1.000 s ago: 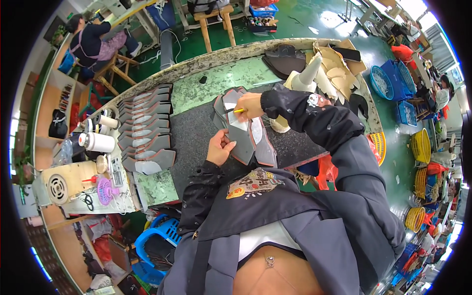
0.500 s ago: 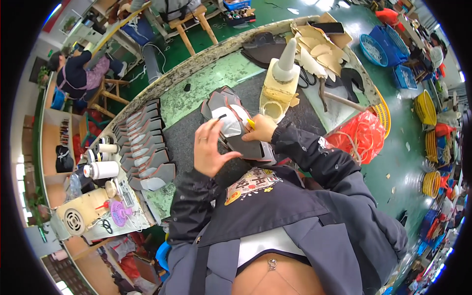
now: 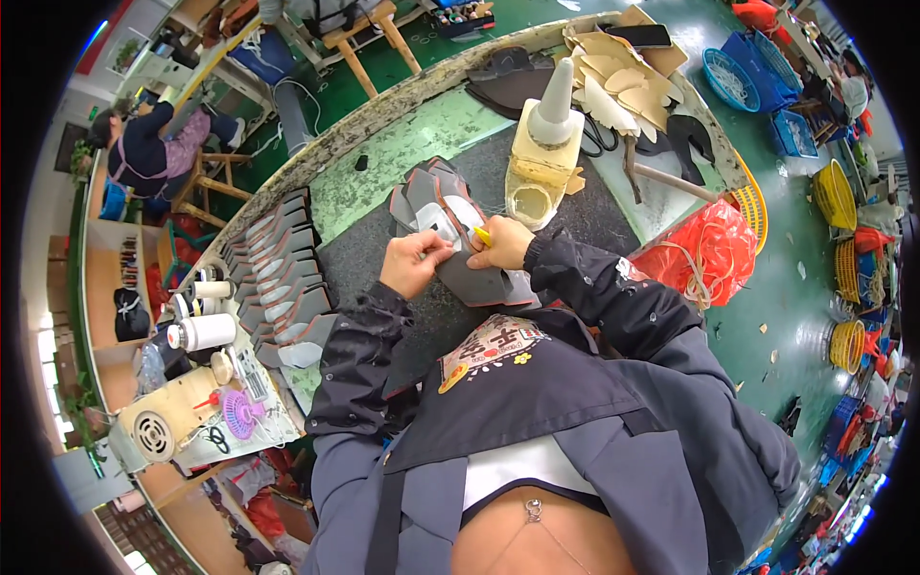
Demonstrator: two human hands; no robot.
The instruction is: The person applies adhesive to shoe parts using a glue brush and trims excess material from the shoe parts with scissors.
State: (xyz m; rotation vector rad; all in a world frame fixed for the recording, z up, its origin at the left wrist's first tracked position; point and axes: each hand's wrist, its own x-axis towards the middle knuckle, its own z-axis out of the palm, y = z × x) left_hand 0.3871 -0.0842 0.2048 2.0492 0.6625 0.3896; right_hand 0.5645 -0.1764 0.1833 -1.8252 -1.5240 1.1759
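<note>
Grey shoe-upper pieces with orange edges and white patches (image 3: pixel 476 285) lie in an overlapping pile on a dark mat (image 3: pixel 369 254) in front of me. My left hand (image 3: pixel 414 263) is closed in a pinch at the lower edge of a white patch (image 3: pixel 436 222); what is between the fingertips is hidden. Gripped in my right hand (image 3: pixel 504 243) is a slim yellow tool (image 3: pixel 481 235), its tip too small to make out. The right fingers also rest on the grey pieces. Just beyond stands a glue-stained cream container (image 3: pixel 544 163) with a grey cone on top and a round opening.
On the left, a long overlapping row of similar grey pieces (image 3: pixel 278 278) lies beside a white bottle (image 3: pixel 203 333) and a purple fan (image 3: pixel 240 414). Beige cut pieces (image 3: pixel 623 86), a hammer (image 3: pixel 661 177) and a red plastic bag (image 3: pixel 704 254) are on the right. Another person (image 3: pixel 153 144) sits far left.
My left hand has gone from open, fingers spread, to a pinch at the white patch. My right hand has shifted slightly left and up, still gripping the yellow tool.
</note>
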